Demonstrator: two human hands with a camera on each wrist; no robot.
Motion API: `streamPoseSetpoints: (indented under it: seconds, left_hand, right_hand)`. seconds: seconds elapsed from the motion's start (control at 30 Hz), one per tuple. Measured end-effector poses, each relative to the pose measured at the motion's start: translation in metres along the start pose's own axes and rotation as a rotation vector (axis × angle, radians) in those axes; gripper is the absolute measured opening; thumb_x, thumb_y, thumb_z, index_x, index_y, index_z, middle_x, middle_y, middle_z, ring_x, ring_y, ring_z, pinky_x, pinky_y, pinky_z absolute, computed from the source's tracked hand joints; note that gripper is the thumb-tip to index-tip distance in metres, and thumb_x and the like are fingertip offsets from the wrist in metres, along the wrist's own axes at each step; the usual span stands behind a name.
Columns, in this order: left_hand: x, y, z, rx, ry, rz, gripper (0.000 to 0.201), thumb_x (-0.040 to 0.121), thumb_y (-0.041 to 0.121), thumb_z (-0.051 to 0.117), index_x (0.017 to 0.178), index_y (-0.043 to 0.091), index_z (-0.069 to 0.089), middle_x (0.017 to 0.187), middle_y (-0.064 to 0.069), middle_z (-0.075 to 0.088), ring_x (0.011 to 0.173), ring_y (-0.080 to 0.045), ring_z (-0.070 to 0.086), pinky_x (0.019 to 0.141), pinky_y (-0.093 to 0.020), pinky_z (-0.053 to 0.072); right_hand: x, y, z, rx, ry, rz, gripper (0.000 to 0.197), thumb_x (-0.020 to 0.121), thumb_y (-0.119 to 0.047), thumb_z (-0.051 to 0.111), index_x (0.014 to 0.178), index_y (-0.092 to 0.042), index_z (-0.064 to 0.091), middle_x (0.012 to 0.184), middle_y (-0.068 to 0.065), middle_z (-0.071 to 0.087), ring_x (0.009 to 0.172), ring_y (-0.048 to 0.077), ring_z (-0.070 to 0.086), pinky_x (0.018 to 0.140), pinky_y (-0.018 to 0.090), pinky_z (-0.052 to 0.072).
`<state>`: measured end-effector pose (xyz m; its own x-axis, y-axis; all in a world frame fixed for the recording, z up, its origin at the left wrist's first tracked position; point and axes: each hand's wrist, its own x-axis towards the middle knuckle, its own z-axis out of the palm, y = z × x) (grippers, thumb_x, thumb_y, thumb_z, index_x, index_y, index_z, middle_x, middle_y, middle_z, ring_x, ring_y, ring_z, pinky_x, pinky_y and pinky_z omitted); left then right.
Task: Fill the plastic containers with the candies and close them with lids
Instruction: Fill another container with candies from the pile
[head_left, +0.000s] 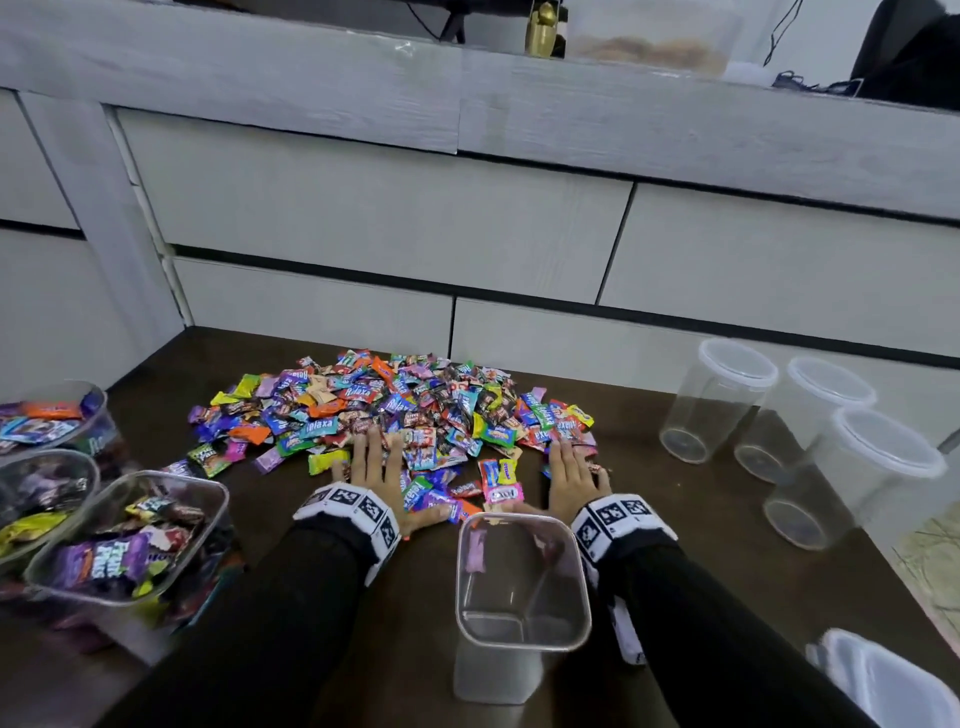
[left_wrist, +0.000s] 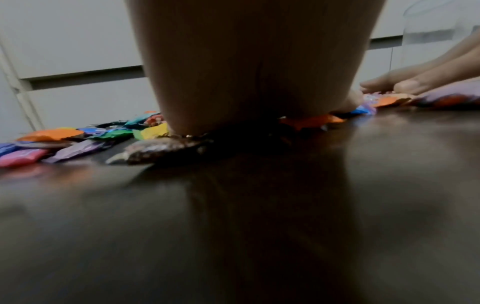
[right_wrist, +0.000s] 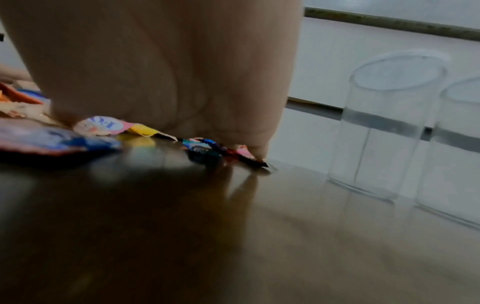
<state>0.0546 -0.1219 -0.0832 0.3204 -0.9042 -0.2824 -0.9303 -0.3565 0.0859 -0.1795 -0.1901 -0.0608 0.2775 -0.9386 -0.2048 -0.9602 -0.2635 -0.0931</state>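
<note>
Dark and glossy, the tabletop (head_left: 675, 519) runs up to a wall of pale drawer fronts (head_left: 363, 208), and a broad heap of wrapped candies (head_left: 395, 410) lies along its far edge, toward the middle. The left hand (head_left: 371, 462) and the right hand (head_left: 569, 475) both lie flat on the near fringe of that heap, fingers straight and spread, clasping nothing; the wrist views show each palm bearing down on wrappers against the wood. A square container (head_left: 522, 582) stands open just nearer than the hands, between the two wrists, holding at most one pink candy against its inner wall. Three round containers (head_left: 727, 400) with lids on wait empty near the right edge, and tubs (head_left: 124, 540) already holding candies sit at the left edge.

If the hands sweep candies inward, the risks seem plain. Slick wrappers on a slick surface may squirt sideways past the palms, some toward the near edge. The light, nearly empty container stands close to both wrists, so a forearm or a pushed ridge of candies could tip or shove it.
</note>
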Motion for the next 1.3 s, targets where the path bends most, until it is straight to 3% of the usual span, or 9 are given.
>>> streamPoseSetpoints:
  seconds: [0.17, 0.37, 0.5, 0.6, 0.73, 0.93, 1.07, 1.2, 1.3]
  left_hand:
    - [0.024, 0.012, -0.017, 0.027, 0.031, 0.098, 0.134, 0.062, 0.093, 0.046, 0.150, 0.021, -0.026, 0.154, -0.009, -0.037, 0.144, -0.031, -0.030, 0.116, -0.054, -0.010]
    - [0.051, 0.016, -0.036, 0.181, 0.062, 0.228, 0.143, 0.033, 0.101, 0.022, 0.145, 0.031, -0.033, 0.152, -0.008, -0.040, 0.141, -0.037, -0.034, 0.109, -0.063, -0.016]
    - [0.061, 0.022, -0.031, 0.122, 0.028, 0.272, 0.126, 0.052, 0.096, 0.035, 0.148, 0.039, -0.024, 0.157, -0.004, -0.034, 0.146, -0.036, -0.021, 0.114, -0.064, 0.004]
    - [0.057, 0.029, -0.027, 0.157, 0.093, 0.253, 0.109, 0.071, 0.087, 0.041, 0.152, 0.038, -0.012, 0.162, -0.007, -0.016, 0.148, -0.036, 0.005, 0.111, -0.059, 0.024]
    - [0.047, 0.032, -0.031, 0.166, 0.134, 0.260, 0.087, 0.082, 0.074, 0.049, 0.152, 0.037, 0.014, 0.159, -0.008, 0.007, 0.141, -0.036, 0.022, 0.106, -0.055, 0.034]
    - [0.031, 0.031, -0.049, 0.068, 0.082, 0.311, 0.064, 0.092, 0.053, 0.055, 0.144, 0.023, 0.032, 0.144, -0.014, 0.026, 0.119, -0.032, 0.053, 0.092, -0.044, 0.053]
    - [0.018, 0.030, -0.057, 0.043, 0.090, 0.291, 0.056, 0.096, 0.055, 0.046, 0.138, 0.020, 0.038, 0.136, -0.013, 0.036, 0.106, -0.029, 0.060, 0.083, -0.040, 0.055]
    - [0.011, 0.028, -0.058, 0.016, 0.159, 0.302, 0.051, 0.099, 0.056, 0.036, 0.129, 0.017, 0.045, 0.123, -0.010, 0.053, 0.106, -0.027, 0.058, 0.084, -0.040, 0.053]
    - [0.007, 0.029, -0.058, -0.017, 0.207, 0.291, 0.049, 0.101, 0.052, 0.034, 0.130, 0.015, 0.047, 0.103, -0.005, 0.062, 0.091, -0.022, 0.059, 0.070, -0.034, 0.049]
  right_hand:
    - [0.029, -0.010, -0.015, -0.102, 0.088, -0.075, 0.122, 0.062, -0.092, 0.038, 0.151, -0.021, -0.007, 0.160, 0.001, 0.001, 0.146, 0.027, 0.004, 0.113, 0.057, 0.016]
    - [0.060, -0.023, -0.033, -0.090, -0.065, -0.208, 0.123, 0.059, -0.086, 0.056, 0.148, -0.038, -0.015, 0.158, -0.006, -0.022, 0.145, 0.034, -0.017, 0.110, 0.069, 0.008]
    - [0.066, -0.029, -0.037, -0.148, -0.131, -0.339, 0.100, 0.074, -0.077, 0.051, 0.148, -0.043, -0.008, 0.159, -0.007, -0.013, 0.146, 0.033, -0.010, 0.110, 0.068, 0.013]
    - [0.061, -0.029, -0.042, -0.139, -0.056, -0.399, 0.083, 0.084, -0.063, 0.053, 0.150, -0.033, 0.014, 0.159, 0.003, 0.006, 0.144, 0.033, 0.009, 0.110, 0.059, 0.025]
    - [0.050, -0.025, -0.045, -0.084, -0.020, -0.420, 0.063, 0.091, -0.049, 0.053, 0.144, -0.023, 0.031, 0.143, 0.014, 0.030, 0.131, 0.032, 0.031, 0.106, 0.045, 0.036]
    - [0.037, -0.024, -0.048, 0.028, -0.086, -0.381, 0.049, 0.096, -0.025, 0.052, 0.141, -0.015, 0.033, 0.139, 0.018, 0.031, 0.118, 0.035, 0.050, 0.096, 0.040, 0.044]
    - [0.031, -0.016, -0.050, 0.066, -0.053, -0.399, 0.046, 0.095, -0.015, 0.050, 0.139, -0.016, 0.036, 0.131, 0.018, 0.040, 0.114, 0.035, 0.051, 0.094, 0.039, 0.045]
    - [0.024, -0.011, -0.053, 0.148, -0.003, -0.427, 0.037, 0.093, -0.021, 0.058, 0.128, -0.018, 0.048, 0.119, 0.013, 0.057, 0.107, 0.028, 0.056, 0.090, 0.037, 0.047]
    - [0.022, -0.008, -0.055, 0.245, 0.030, -0.375, 0.041, 0.089, -0.034, 0.063, 0.124, -0.019, 0.047, 0.105, 0.009, 0.064, 0.092, 0.025, 0.061, 0.075, 0.032, 0.048]
